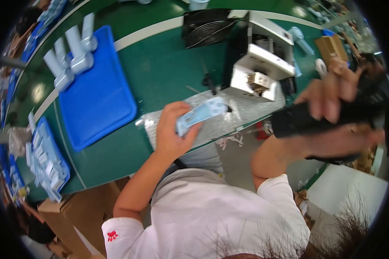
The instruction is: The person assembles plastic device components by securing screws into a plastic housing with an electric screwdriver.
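Observation:
My left hand [172,127] is closed around a light blue, elongated plastic shell [205,113], gripping it by its near end above the table. Beneath the shell lies a clear plastic sheet [242,111]. My right arm reaches far right, where my right hand [358,140] is blurred, its fingers not readable. Just above it is a long black object [296,120], its kind unclear. Another hand [333,93], apparently another person's, rests its fingers on that black object. A thin dark tool [209,82] lies on the table beyond the shell.
A white and black machine [263,56] stands at the back right beside a black round-grilled unit [207,28]. On the left is a blue tray [101,95] with light blue handled parts [80,54] at its edge. A bin [65,166] of light blue pieces sits nearer left.

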`<state>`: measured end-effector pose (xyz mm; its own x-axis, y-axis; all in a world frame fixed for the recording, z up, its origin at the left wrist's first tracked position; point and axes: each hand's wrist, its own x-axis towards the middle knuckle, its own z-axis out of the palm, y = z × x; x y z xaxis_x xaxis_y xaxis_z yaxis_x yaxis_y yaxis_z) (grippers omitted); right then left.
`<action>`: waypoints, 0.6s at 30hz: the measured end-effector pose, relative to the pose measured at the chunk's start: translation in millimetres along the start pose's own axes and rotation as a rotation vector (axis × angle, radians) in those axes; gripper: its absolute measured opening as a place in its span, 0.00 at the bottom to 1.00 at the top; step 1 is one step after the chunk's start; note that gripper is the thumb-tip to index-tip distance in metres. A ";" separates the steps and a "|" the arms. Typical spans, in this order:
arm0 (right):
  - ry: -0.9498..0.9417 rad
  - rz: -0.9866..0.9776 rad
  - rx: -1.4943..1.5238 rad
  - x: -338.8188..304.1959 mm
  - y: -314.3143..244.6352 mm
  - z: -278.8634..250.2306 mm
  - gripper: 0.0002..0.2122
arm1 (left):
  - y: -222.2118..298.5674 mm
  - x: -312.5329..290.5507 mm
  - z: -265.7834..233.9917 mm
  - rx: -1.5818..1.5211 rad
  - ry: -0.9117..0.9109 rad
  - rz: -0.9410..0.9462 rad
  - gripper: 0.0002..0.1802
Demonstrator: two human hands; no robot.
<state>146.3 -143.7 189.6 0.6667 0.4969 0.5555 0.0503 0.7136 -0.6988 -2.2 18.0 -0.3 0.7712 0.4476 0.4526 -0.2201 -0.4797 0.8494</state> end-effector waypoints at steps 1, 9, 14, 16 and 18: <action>-0.019 -0.092 0.130 -1.0 2.7 8.0 0.34 | -0.6 0.8 3.2 0.005 -0.004 0.019 0.20; 0.019 -0.107 -0.172 5.3 46.8 7.7 0.42 | 5.6 0.4 -6.0 0.039 -0.050 -0.008 0.21; 0.007 -0.085 -0.077 0.7 49.8 12.4 0.40 | 1.8 -0.8 -9.8 0.020 -0.051 0.022 0.22; 0.011 -0.086 -0.038 0.0 51.5 13.0 0.39 | 1.1 -0.9 -10.3 0.019 -0.063 0.015 0.22; 0.014 -0.088 0.000 -0.6 52.6 12.6 0.38 | -0.4 -1.0 -10.1 0.022 -0.060 0.018 0.22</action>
<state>139.1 -100.2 158.2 0.6700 0.4254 0.6084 0.1090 0.7542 -0.6475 -9.0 25.4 1.7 0.8019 0.3929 0.4501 -0.2217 -0.5038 0.8349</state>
